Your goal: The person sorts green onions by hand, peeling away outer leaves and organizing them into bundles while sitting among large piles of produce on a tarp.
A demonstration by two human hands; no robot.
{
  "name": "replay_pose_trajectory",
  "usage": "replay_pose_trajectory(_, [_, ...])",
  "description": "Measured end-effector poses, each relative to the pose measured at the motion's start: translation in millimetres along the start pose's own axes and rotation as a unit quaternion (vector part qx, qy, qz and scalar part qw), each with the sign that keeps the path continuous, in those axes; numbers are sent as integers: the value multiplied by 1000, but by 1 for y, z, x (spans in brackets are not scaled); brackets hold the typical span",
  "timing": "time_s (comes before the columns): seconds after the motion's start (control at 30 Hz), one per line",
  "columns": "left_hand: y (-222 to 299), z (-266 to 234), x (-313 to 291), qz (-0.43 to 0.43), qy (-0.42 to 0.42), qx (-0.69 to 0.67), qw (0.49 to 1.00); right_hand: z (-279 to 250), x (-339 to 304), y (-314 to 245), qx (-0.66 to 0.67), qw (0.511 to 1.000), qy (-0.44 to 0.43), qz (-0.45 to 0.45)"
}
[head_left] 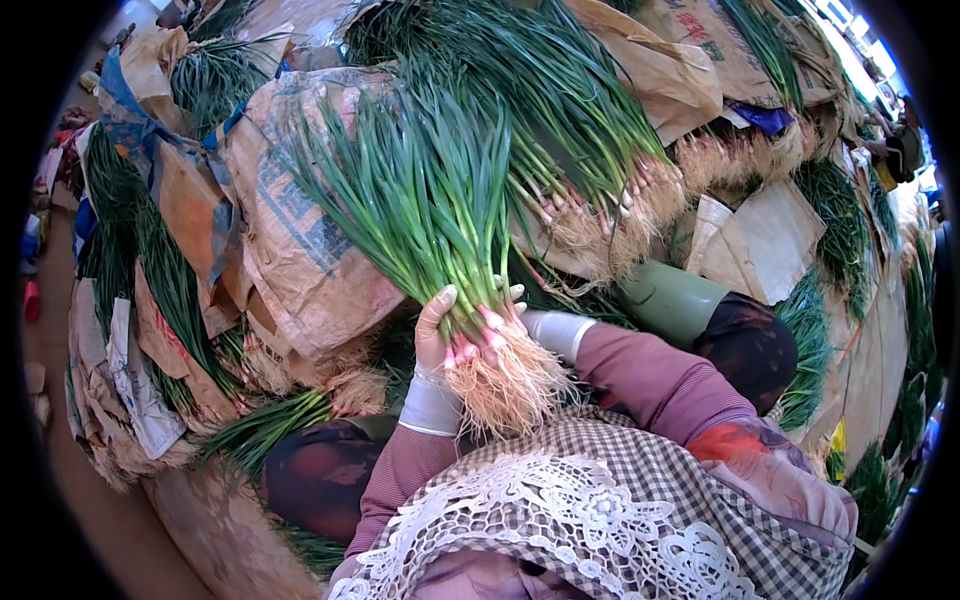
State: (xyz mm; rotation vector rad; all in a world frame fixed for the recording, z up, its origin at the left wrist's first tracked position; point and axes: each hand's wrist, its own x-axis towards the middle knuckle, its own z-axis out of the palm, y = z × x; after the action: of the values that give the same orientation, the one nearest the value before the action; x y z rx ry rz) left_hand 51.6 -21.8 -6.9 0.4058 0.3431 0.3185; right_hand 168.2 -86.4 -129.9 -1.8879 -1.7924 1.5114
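Note:
A thick bunch of green garlic [455, 225] is held in front of my chest, its long green leaves fanning away from me. The pinkish-white bulbs and tangled pale roots [505, 385] hang toward my lap. My left hand [431, 325], in a pale glove, wraps round the stems just above the bulbs from the left. On the other side my right hand [519, 300], also gloved, grips the same stems; most of it is hidden behind the bunch. Only some fingertips and the glove's cuff show there.
More green garlic lies in a large heap [570, 120] ahead, roots toward me. Paper sacks [310, 220] partly cover other bunches on the left. A loose paper sheet [765, 240] is at the right. My knee [745, 345] with a green boot [670, 300] juts out beside the heap.

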Motion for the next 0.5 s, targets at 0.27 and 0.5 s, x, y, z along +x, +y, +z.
replay_pose_trajectory(0.27, [6,-2,-1,17,-80,15,997,-110,-31,44,-262,832,432,231])
replay_pose_trajectory(0.5, [30,27,-20,116,-135,-113,978,-114,-42,31,-175,888,267,332])
